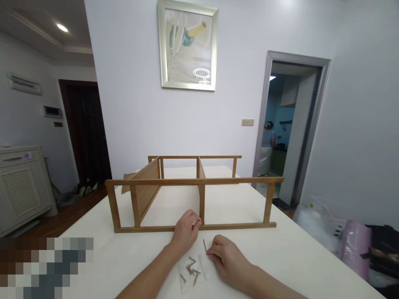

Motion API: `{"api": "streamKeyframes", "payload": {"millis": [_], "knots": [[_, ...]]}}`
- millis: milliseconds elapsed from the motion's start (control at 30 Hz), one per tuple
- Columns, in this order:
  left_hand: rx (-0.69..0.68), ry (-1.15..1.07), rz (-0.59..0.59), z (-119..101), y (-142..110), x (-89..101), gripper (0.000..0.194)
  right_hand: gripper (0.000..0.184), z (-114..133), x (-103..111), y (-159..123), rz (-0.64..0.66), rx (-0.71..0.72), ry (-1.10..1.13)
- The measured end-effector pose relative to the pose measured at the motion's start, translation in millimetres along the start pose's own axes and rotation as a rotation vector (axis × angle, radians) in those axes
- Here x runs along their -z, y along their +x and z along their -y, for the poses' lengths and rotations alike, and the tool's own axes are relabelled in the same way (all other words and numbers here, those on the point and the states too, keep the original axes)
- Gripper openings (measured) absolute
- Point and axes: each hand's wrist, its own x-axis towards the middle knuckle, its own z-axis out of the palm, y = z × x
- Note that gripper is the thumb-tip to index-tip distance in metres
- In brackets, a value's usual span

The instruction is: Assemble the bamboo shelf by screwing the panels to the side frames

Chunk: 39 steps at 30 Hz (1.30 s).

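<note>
"Wood, judged light and stiff, is recorded for the frame (168,181), laid on its side across the white table (124,249). Where should it be gripped?"

"By the long rails, near both ends; the joints might be strained by a one-sided lift."

"Appearance?"

"Honey-brown, with slender rails and uprights, joined by flat crosswise panels."

"And the hands?"

"The left hand (187,228) is curled at the lower rail, beside the middle upright; whether anything is grasped cannot be told, the fingertips being poorly seen. By the right hand (229,255) a thin rod (205,246), straight and dark, is pinched at its near end."

"Smallest items?"

"Brassy screws (190,270), loosely heaped with a clear plastic bag (202,265); hard, light, and judged liable to roll."
</note>
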Motion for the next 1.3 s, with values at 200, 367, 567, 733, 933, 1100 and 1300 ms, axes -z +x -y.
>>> {"api": "streamKeyframes", "payload": {"millis": [200,367,567,733,933,1100,1300], "knots": [[0.129,-0.164,-0.075,-8,7,5.4,0.015,0.017,-8,-1,8,-0.218,-0.099,0.130],[0.293,-0.451,0.012,-32,6,-2.6,0.012,0.027,-14,-4,12,-0.409,-0.109,0.199],[0.431,-0.683,0.128,-47,3,-7.4,0.020,0.008,-15,-4,13,-0.456,-0.015,0.138],[0.534,-0.718,0.228,-43,3,-3.0,0.032,0.013,-15,-2,14,-0.456,0.044,0.113],[0.556,-0.740,0.287,-44,0,-2.5,0.038,0.017,-12,-5,14,-0.454,0.036,-0.022],[0.495,-0.631,0.283,-45,3,-5.5,0.036,0.017,-13,-3,17,-0.475,0.010,-0.143],[0.340,0.104,0.066,-33,5,1.4,0.023,0.020,-35,14,20,-0.563,-0.148,-0.253]]}}
